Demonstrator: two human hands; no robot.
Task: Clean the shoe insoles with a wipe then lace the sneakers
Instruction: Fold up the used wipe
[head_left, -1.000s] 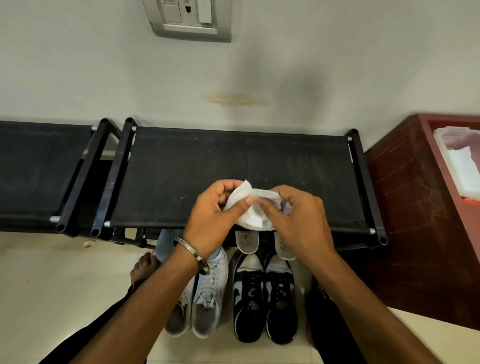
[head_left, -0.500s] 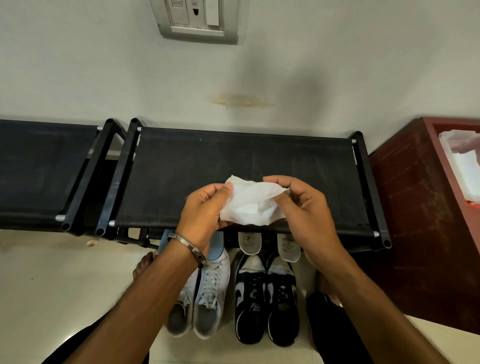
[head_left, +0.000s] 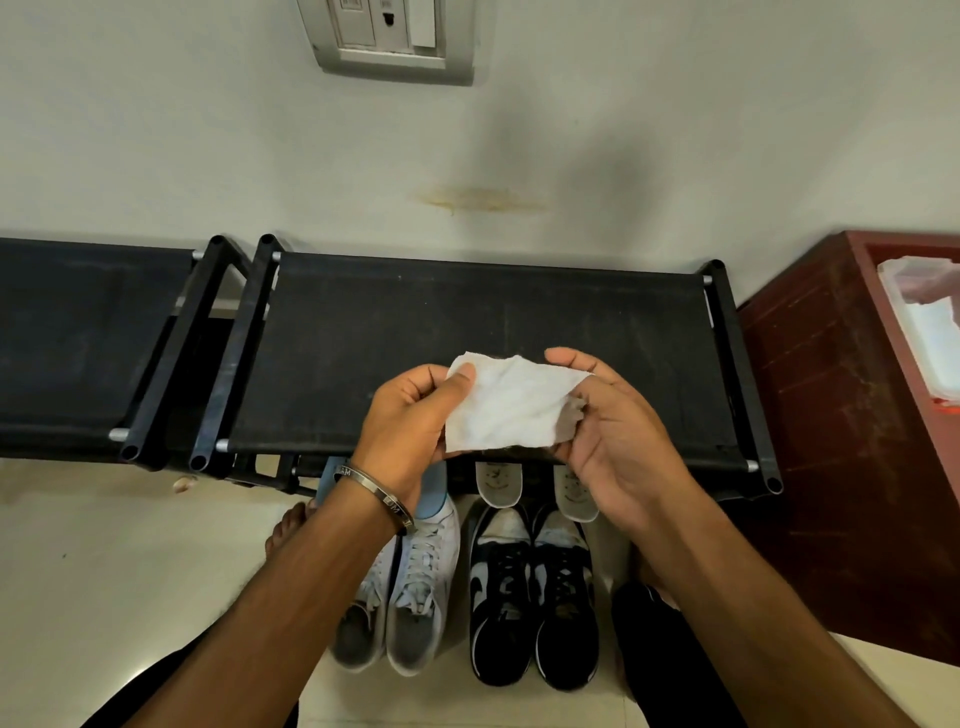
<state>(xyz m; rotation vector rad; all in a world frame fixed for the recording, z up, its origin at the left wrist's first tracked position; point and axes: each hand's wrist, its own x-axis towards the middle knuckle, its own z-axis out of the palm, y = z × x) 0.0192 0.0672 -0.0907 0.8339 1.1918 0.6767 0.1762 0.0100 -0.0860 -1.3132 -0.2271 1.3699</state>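
Note:
A white wipe (head_left: 509, 402) is spread flat between my hands above the black rack. My left hand (head_left: 410, 421) pinches its left edge with the thumb on top. My right hand (head_left: 613, 436) holds its right edge, fingers curled behind it. On the floor below stand a pair of white sneakers (head_left: 415, 592) and a pair of black sneakers (head_left: 530, 597). Two pale insoles (head_left: 498, 483) lie just beyond the black pair, partly under the rack. A light blue insole (head_left: 434, 501) shows behind my left wrist.
The black fabric shoe rack (head_left: 363, 353) runs along the wall, with a second rack (head_left: 78, 338) to its left. A dark red cabinet (head_left: 831, 415) holding a clear plastic tub (head_left: 930, 322) stands at the right. My bare foot (head_left: 288, 525) rests on the tiled floor.
The wipe has gone from a crumpled bunch to an opened flat sheet as my hands drew apart. The shoes have not moved.

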